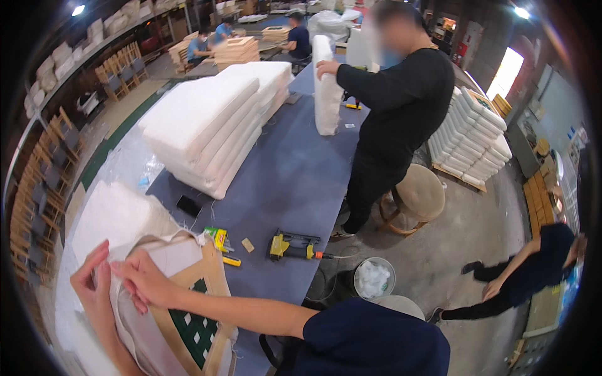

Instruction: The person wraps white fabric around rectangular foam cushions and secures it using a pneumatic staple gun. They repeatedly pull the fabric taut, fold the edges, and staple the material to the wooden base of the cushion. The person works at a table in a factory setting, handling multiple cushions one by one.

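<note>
At the near left of the table, a seat cushion lies with its wooden frame and green webbing facing up and pale fabric along its edge. My left hand is over the fabric edge, fingers stretched upward and thumb apart from them. Close beside it, my right hand reaches across the cushion with its fingers pinched together; whatever is between them is too small to make out. Behind both hands stands a white padded block. A yellow and black staple gun rests to the right, its hose attached.
A yellow-green box, a yellow cutter knife and a dark phone lie on the blue table. White cushions are stacked beyond. A co-worker holds an upright cushion. A bin of white stuffing stands on the floor.
</note>
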